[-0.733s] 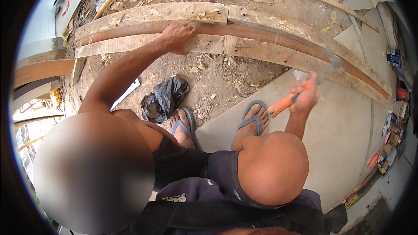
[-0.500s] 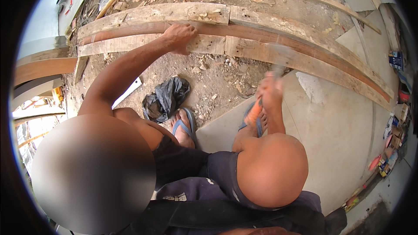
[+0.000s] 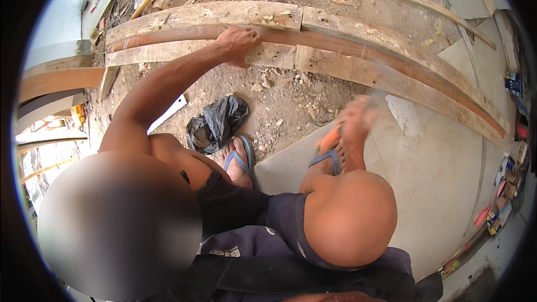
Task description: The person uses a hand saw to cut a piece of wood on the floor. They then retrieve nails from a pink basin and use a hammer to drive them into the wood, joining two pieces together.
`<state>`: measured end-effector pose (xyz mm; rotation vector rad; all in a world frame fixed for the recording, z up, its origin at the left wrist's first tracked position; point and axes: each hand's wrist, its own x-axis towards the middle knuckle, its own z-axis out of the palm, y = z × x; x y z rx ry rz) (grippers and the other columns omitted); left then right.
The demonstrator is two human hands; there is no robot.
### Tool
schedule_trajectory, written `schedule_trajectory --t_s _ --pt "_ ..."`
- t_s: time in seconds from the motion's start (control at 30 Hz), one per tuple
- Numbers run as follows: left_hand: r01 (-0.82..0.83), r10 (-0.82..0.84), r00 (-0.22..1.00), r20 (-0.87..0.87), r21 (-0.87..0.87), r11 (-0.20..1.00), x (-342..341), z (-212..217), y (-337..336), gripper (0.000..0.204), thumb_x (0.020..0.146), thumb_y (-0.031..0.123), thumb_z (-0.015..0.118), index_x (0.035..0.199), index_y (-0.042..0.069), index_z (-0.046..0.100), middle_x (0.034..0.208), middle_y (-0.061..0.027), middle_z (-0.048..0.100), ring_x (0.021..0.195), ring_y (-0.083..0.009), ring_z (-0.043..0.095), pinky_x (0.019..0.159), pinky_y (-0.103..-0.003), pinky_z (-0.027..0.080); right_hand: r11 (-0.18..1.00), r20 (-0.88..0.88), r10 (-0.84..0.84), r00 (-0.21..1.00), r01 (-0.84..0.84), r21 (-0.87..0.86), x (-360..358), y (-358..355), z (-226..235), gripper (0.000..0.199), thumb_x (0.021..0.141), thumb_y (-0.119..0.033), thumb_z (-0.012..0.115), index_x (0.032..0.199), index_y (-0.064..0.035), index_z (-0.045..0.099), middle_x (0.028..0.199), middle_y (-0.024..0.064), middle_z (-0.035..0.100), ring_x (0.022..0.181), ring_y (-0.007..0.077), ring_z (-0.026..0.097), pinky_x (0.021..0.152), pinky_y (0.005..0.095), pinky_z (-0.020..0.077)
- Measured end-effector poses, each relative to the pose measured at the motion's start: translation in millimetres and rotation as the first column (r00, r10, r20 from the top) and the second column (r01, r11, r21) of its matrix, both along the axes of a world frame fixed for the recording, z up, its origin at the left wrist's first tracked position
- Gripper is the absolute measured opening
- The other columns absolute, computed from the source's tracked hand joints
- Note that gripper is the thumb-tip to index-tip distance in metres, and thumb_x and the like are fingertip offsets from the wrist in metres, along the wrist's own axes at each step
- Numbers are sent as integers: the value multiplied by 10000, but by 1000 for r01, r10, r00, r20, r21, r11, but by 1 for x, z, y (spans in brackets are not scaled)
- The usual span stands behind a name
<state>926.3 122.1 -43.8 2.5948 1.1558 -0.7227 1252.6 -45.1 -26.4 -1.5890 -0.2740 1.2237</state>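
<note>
My left hand (image 3: 238,47) grips a long reddish-brown wooden strip (image 3: 321,42), its fingers bent over the far side and its thumb down by the near plank. The strip lies lengthwise between a rough far plank (image 3: 224,15) and a rough near plank (image 3: 335,67). Closed round an orange-handled tool (image 3: 328,141), my right hand (image 3: 358,118) is blurred by motion. The tool's greyish other end smears across the near plank, so its kind cannot be made out.
A crumpled black plastic bag (image 3: 218,123) lies on the dirt by my left foot, in a blue flip-flop (image 3: 240,162). Pale floor slabs (image 3: 425,173) spread to the right. Wood chips litter the ground beyond the planks. Boxes and packets (image 3: 500,201) line the far right.
My right hand has shifted slightly right and down with the orange-handled tool, its handle tilting differently. My left hand keeps its place on the wood. The whole view has moved slightly.
</note>
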Motion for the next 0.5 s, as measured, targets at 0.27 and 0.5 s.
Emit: schedule_trajectory --t_s 0.27,0.5 --pt "-14 13 1000 8 32 999 -10 2 -7 743 684 445 841 1222 18 557 1101 -117 629 1041 -256 619 928 -360 533 994 -50 -29 998 35 108 42 10 43 203 1034 -270 513 909 -125 447 663 -43 410 501 54 383 455 230 366" --pt "-17 17 999 38 0 1000 -5 -5 -3 582 711 308 791 1176 30 575 1047 -115 629 1032 -268 623 851 -400 534 828 92 -500 861 444 343 49 7 24 242 1018 -307 486 879 -123 414 674 -22 435 525 79 392 482 247 395"
